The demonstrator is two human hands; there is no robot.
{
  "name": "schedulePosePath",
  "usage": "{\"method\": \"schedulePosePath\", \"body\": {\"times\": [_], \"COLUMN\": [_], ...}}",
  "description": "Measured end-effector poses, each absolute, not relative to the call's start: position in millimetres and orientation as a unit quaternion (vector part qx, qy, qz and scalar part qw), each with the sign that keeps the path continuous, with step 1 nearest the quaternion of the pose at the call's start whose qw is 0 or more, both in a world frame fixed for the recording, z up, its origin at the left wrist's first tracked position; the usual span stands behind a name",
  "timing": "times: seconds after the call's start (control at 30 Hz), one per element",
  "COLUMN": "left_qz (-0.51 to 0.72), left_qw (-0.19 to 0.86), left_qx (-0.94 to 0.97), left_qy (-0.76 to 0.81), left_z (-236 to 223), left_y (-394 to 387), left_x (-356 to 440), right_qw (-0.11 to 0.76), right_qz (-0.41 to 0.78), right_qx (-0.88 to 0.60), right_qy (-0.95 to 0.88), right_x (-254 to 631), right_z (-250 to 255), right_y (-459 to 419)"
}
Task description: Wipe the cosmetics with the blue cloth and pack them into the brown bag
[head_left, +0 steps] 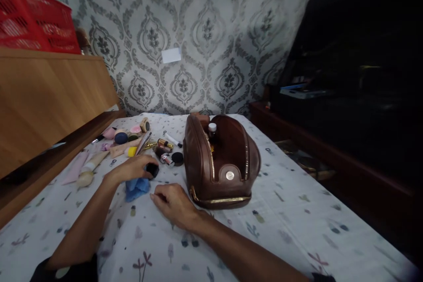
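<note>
My left hand (140, 168) has its thumb and fingers closed round a small dark box-like container (152, 169), just above the table cover. A crumpled blue cloth (136, 189) lies under and in front of that hand. My right hand (175, 205) rests on the cover with its fingers curled in, and nothing shows in it. Close to its right stands a brown leather toiletry bag (216, 172), unzipped wide, with a white-capped bottle (212, 130) inside. Beyond my left hand lie a round black lid or compact (177, 158) and a gold-ended tube (165, 143).
Several cosmetics lie on the left, among them a pink tube (76, 167), a beige tube (94, 161), a navy round sponge (120, 137) and a yellow cap (131, 151). A wooden panel (56, 105) bounds the left; a red basket (39, 20) sits on it. Dark furniture (357, 97) stands right.
</note>
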State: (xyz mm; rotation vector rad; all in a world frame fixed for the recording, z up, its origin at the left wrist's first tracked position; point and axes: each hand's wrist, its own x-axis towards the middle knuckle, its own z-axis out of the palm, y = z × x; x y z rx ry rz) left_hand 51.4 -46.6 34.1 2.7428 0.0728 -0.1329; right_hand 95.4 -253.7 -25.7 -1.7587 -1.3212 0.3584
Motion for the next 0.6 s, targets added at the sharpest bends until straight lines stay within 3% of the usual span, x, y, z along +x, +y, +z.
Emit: {"method": "schedulePosePath", "body": {"times": [0.43, 0.6], "left_qz": [0.034, 0.072], "left_qw": [0.408, 0.378], "left_qx": [0.912, 0.923], "left_qy": [0.011, -0.002], "left_z": [57, 48], "left_y": [-73, -90], "left_x": [49, 58], "right_qw": [0.578, 0.632], "right_qz": [0.118, 0.23], "right_qx": [-0.687, -0.613], "right_qy": [-0.425, -0.414], "right_x": [102, 104], "right_z": [-34, -32], "right_y": [-252, -251]}}
